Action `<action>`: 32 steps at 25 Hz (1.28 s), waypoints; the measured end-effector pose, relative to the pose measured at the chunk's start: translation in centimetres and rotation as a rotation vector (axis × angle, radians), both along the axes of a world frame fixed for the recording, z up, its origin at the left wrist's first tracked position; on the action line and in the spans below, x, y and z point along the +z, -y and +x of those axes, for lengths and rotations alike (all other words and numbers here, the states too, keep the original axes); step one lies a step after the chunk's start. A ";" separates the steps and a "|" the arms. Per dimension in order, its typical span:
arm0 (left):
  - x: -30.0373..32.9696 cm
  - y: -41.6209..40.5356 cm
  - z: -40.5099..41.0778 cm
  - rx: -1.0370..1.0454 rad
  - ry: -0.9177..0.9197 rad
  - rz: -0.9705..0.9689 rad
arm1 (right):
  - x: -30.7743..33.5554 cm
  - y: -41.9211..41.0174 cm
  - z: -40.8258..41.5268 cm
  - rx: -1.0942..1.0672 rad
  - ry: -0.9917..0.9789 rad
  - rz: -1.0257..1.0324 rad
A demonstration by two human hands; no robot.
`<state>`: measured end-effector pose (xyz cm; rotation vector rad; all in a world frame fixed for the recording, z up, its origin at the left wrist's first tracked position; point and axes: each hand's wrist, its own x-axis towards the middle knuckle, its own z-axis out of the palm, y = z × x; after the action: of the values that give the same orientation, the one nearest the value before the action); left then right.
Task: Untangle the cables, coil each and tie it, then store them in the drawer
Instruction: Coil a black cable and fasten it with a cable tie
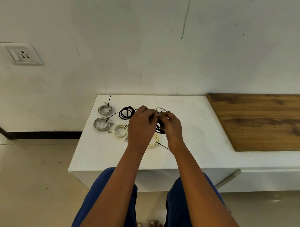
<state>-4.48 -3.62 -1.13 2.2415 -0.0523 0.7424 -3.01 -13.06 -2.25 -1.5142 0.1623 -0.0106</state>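
Note:
Above the white counter (195, 128), my left hand (141, 126) and my right hand (171, 129) are held close together, both pinching a black coiled cable (159, 127) with a small tie at its top. Several tied coils lie on the counter: two grey ones (104, 109) (101, 124), a black one (126, 112), a cream one (119, 130), and another cream one (154, 142) half hidden under my hands. A white loop (161, 109) shows just behind my fingers.
A wooden panel (261, 121) covers the counter's right part. A metal drawer handle (229, 178) sticks out below the counter's front edge. A wall socket (23, 54) sits at upper left. My legs and feet stand on the tiled floor (28, 189).

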 end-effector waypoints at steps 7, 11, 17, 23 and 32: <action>0.1 -0.9 0.5 -0.129 -0.345 -0.600 | 0.0 0.3 0.0 0.104 0.076 -0.028; 0.4 -1.5 0.2 -0.173 -0.434 -0.883 | 0.1 0.6 0.2 0.167 0.083 -0.066; 0.5 -2.3 0.6 -0.150 -0.505 -1.200 | 0.5 0.5 0.1 0.162 0.010 0.006; 0.5 -2.0 0.5 -0.201 -0.359 -1.032 | 0.7 0.6 -0.3 0.190 0.063 -0.002; -0.5 -1.1 0.7 -0.146 -0.279 -0.913 | 0.4 0.3 -0.2 0.105 0.007 -0.102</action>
<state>-3.78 -2.55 -1.66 1.4187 0.2166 0.2678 -3.19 -13.34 -1.83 -1.6225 0.0776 0.0605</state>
